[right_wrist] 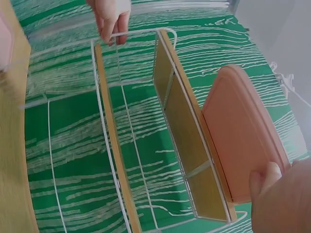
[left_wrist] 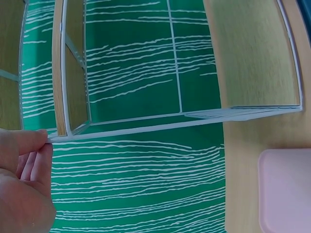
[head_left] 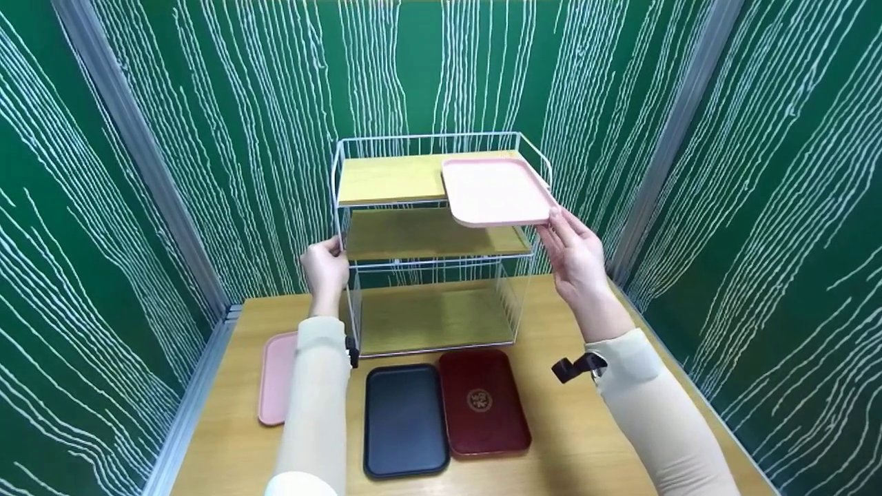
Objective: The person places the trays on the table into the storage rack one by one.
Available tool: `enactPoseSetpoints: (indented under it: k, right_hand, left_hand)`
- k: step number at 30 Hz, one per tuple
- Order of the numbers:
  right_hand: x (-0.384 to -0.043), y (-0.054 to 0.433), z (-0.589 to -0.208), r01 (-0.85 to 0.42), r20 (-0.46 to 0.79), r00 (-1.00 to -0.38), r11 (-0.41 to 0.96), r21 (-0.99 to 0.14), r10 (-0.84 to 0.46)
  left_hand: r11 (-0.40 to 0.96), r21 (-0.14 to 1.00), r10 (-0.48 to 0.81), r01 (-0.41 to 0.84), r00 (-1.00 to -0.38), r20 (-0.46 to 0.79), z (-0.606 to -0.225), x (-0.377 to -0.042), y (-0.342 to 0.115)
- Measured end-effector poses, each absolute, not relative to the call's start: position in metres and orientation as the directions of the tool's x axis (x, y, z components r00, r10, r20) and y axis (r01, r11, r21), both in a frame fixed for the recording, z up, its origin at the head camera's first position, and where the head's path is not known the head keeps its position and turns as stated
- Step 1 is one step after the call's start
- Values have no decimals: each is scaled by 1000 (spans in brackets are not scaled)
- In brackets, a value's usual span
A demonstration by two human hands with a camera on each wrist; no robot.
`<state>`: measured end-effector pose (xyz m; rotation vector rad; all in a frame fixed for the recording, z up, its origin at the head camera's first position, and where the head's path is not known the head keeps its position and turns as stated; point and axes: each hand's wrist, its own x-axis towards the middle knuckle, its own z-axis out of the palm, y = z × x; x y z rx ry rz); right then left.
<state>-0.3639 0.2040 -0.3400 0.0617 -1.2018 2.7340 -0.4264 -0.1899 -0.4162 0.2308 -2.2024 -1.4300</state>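
My right hand [head_left: 579, 262] pinches a pale pink rectangular tray [head_left: 497, 191] by its near right corner, thumb on top and fingers beneath. The tray overlaps the right part of the top shelf [head_left: 393, 178] of a three-tier white wire rack [head_left: 441, 262] with wooden boards. In the right wrist view, the tray [right_wrist: 238, 131] has its far edge close to the top board and its near side tilted away from it. My left hand [head_left: 325, 270] grips the rack's left wire frame at middle-shelf height; the left wrist view shows thumb and fingers [left_wrist: 41, 145] pinching the wire.
On the wooden table [head_left: 565, 413] before the rack lie a black tray [head_left: 406, 421] and a dark red tray [head_left: 493, 420] with a round emblem, side by side. Another pink tray [head_left: 275, 379] lies at the left, partly under my left forearm. Green white-streaked panels [head_left: 420, 62] surround the table.
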Motion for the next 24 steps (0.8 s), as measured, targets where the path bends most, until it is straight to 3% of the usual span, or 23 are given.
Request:
enactPoseSetpoints:
  k: [5,10,24]
  right_hand:
    - [-365,201,-352,-320,265,-946,-397,-861,188]
    - [-367,198,-357,-403,357,-896,-148,-903,265]
    - [-382,197,-354,-437,423,-859,18,-899,288]
  left_hand:
    - [437,888,-402,145,-851,337,-417,-426,-190]
    - [457,874,-401,163,-840,366,-417,-426,-189]
    - [432,890,-394,146,-857,332,-416,-425,-190]
